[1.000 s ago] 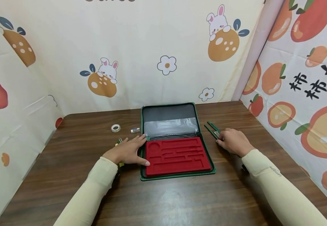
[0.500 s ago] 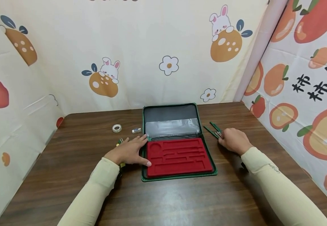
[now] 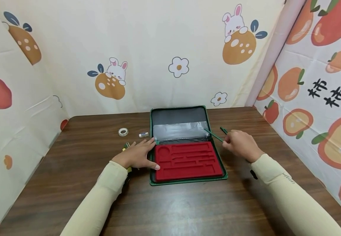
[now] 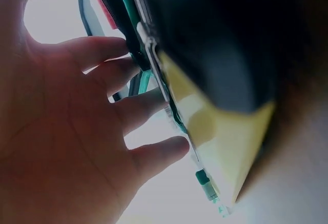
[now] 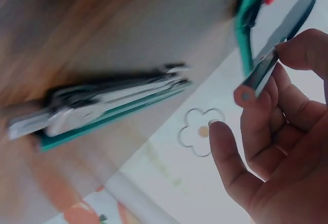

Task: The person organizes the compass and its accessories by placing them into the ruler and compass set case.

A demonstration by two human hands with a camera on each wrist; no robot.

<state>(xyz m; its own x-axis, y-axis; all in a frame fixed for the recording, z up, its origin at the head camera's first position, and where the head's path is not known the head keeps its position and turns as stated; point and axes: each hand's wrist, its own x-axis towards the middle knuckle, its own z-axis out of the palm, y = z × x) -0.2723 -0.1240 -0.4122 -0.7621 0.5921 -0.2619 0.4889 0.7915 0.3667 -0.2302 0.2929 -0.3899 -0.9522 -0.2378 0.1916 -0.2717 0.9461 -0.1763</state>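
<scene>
- Right hand point(image 3: 241, 143): I read its fingertips as drawn to a narrow pinch on a green pencil point(image 3: 213, 134), one finger standing off in the right wrist view; the hold lies near one end, so the long free part could swivel or slip if the pinch loosened
- Green pencil, at the right side of the green-edged case point(image 3: 179, 115): its far tip overlaps the lid in the head view, at a height I cannot tell; a low sweep could catch it on the rim or against the clear pocket point(image 3: 182, 131)
- Silver compass point(image 5: 102, 108), near the right hand and blurred: I judge that a careless dip of the knuckles could knock it, or the green rod point(image 3: 223, 130) mostly hidden behind that hand
- Left hand point(image 3: 138, 155): fingers straight and fanned wide, gripping nothing that I can see, laid over the case's left edge with the thumb tip at the red tray point(image 3: 188, 176); how hard they press I cannot tell, but a sideways push could skew the case, and too light a touch could let it slide if the pencil snagged
- Red tray: raised ridges part its recesses, so a dropped pencil could lodge aslant or roll onto the table point(image 3: 173, 209)
- Yellow item point(image 3: 129, 169), partly covered by the left hand and beyond my naming: a dragging wrist could shove it out of place
</scene>
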